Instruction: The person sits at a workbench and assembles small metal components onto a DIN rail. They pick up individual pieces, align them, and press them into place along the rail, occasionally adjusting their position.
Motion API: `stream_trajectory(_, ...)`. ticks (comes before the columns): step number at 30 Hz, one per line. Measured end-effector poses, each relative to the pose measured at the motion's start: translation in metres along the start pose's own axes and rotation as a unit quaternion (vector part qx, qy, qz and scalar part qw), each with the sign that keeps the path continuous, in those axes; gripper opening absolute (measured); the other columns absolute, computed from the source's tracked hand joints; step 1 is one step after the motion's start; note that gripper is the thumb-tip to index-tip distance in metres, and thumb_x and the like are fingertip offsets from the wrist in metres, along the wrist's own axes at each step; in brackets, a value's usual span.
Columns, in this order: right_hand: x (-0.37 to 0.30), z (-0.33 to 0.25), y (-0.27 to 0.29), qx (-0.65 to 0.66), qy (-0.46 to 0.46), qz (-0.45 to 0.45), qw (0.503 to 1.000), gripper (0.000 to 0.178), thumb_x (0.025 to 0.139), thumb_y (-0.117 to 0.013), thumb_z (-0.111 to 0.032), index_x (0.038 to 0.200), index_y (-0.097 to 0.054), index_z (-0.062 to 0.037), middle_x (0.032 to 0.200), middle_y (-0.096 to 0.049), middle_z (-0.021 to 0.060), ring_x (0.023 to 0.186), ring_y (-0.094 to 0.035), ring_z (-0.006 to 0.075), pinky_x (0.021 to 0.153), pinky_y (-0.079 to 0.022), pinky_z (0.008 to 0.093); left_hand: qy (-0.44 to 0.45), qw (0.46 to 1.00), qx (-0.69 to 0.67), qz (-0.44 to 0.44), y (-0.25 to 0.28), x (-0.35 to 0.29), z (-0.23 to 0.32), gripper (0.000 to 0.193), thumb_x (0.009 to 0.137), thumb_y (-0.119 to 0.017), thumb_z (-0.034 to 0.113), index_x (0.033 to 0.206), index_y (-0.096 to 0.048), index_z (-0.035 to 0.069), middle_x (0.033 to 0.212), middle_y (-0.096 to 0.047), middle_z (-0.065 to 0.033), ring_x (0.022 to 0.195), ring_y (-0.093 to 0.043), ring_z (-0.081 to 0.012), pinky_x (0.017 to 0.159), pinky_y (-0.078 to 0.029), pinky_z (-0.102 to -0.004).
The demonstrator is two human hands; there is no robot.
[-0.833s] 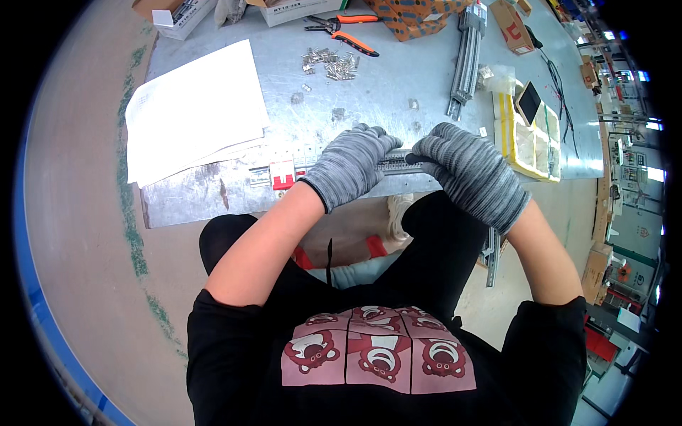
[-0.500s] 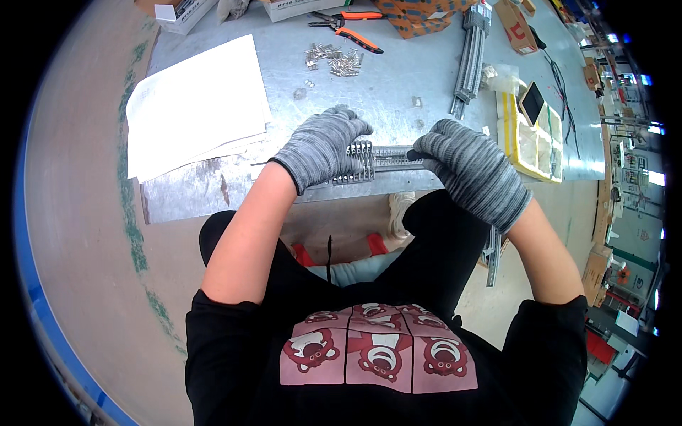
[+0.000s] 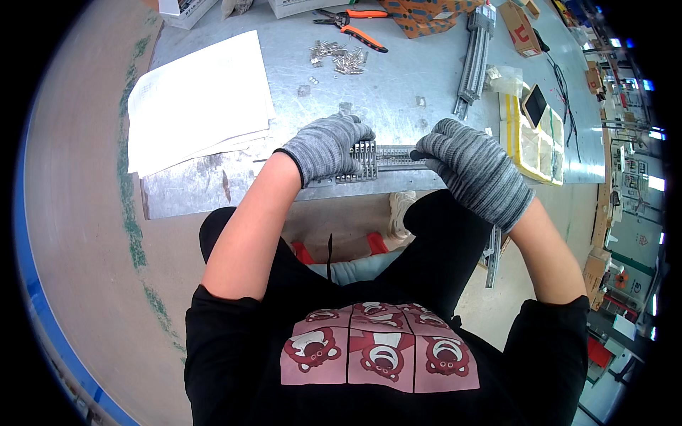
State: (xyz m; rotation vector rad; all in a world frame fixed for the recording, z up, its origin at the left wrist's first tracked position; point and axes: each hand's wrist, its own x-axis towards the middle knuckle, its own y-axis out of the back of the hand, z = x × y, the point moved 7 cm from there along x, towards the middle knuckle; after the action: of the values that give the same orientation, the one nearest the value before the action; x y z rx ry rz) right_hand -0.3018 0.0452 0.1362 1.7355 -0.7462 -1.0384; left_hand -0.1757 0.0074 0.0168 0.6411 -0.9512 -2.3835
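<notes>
A row of grey terminal blocks (image 3: pixel 365 160) sits on a slotted metal mounting rail (image 3: pixel 398 153) near the table's front edge. My left hand (image 3: pixel 328 148), in a grey knitted glove, wraps round the left part of the row, its thumb on the near side and its fingers on the far side. Just over the rail's right part, my gloved right hand (image 3: pixel 465 165) is closed, with thumb and fingertips pinched together. Whatever lies in that pinch is too small and too hidden to make out. The left end of the row is covered by my left hand.
White paper sheets (image 3: pixel 202 103) lie at the left. Small metal screws or pins (image 3: pixel 348 60) are heaped beyond my hands, near orange-handled pliers (image 3: pixel 364 37). At the right are stacked metal rails (image 3: pixel 474 64), a white-and-yellow divided tray (image 3: pixel 529 145) and a dark-screened phone (image 3: pixel 534 105).
The whole view has shifted slightly. Both hands keep nearly the same pose, the left on the terminal blocks and the right over the rail.
</notes>
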Motion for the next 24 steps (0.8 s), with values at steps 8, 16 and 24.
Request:
stream_trajectory(8,0.006,-0.01,0.003,-0.025,0.03,-0.01,0.999,0.018,0.084,-0.063,-0.007,0.102,-0.064,-0.0062,0.092,-0.059,0.0124,0.087,-0.061,0.0316,0.079,-0.05,0.0401,0.01,1.0,-0.009,-0.004,-0.001,-0.001,-0.002,0.058,0.074,-0.076,0.033,0.124,-0.061,0.009,0.114,-0.062,-0.0137,0.108,-0.06,-0.0308,0.099,-0.046,-0.0387)
stream_trajectory(16,0.014,-0.025,0.013,-0.045,0.119,0.002,0.992,0.029,0.082,-0.064,-0.008,0.111,-0.061,-0.0085,0.105,-0.058,0.0138,0.094,-0.062,0.0319,0.08,-0.052,0.041,-0.008,1.0,-0.005,0.017,-0.001,0.0,-0.001,0.056,0.075,-0.075,0.035,0.121,-0.062,0.007,0.11,-0.064,-0.0149,0.105,-0.06,-0.0316,0.097,-0.047,-0.0383)
stream_trajectory(24,0.02,-0.03,0.015,-0.116,0.056,-0.073,0.989,0.074,0.076,-0.071,-0.006,0.142,-0.041,-0.0177,0.119,-0.054,0.0158,0.092,-0.065,0.0338,0.081,-0.055,0.0416,-0.011,0.999,-0.021,0.041,0.003,-0.003,0.001,0.054,0.074,-0.077,0.033,0.117,-0.062,0.004,0.108,-0.064,-0.0173,0.103,-0.061,-0.0328,0.095,-0.048,-0.0395)
